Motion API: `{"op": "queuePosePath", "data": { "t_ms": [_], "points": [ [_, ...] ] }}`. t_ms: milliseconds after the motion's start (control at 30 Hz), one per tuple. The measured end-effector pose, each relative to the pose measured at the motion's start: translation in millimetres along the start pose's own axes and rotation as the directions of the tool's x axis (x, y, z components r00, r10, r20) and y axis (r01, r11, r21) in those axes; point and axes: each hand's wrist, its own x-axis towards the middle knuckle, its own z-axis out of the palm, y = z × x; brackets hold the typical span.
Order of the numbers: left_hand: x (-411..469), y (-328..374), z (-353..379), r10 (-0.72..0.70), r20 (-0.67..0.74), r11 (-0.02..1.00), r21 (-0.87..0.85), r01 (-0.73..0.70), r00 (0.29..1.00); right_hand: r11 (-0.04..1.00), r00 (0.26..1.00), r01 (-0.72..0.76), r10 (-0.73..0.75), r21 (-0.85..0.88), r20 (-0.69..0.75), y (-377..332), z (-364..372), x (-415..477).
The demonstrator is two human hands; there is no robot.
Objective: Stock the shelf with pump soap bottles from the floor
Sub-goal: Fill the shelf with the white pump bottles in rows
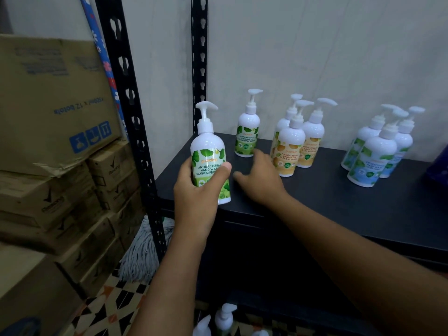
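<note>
Hands: the left hand (196,190) grips a white plastic pump bottle with a green leaf label (209,151), upright at the front left corner of the black metal shelf (339,202); whether its base rests on the board cannot be told. The right hand (259,178) is empty, fingers spread above the board, near a matching green-label bottle (247,134) at the back.

Risks: released this close to the edge, the held bottle could topple off. The spread right hand could knock over the adjacent orange-label bottles (288,151). Spare pump bottles (224,318) stand on the floor.
</note>
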Motion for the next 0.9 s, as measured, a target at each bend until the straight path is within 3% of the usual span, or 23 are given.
{"op": "queuePosePath", "data": {
  "t_ms": [167,400,500,700,900],
  "points": [
    [-7.1,3.0,2.6,0.051,0.032,0.997,0.057,-0.053,0.998,0.955,0.971,0.15,-0.094,-0.255,0.219,17.4,-17.4,-20.1],
    [5.1,-0.8,2.6,0.131,0.06,0.968,0.209,-0.141,0.99,0.953,0.973,0.151,-0.097,-0.263,0.208,14.8,-22.0,-29.5],
    [22.3,-4.6,5.0,0.124,0.142,0.941,0.298,-0.162,0.982,0.953,0.974,0.145,-0.091,-0.266,0.206,13.2,-23.4,-30.1],
    [33.5,-7.8,4.3,0.102,0.24,0.859,0.468,-0.207,0.965,0.948,0.972,0.146,-0.084,-0.284,0.219,11.8,-24.6,-32.0],
    [36.1,-14.6,-5.4,0.091,0.228,0.728,0.649,-0.221,0.97,0.928,0.973,0.132,-0.055,-0.348,0.223,11.6,-22.5,-30.2]
  ]
}}
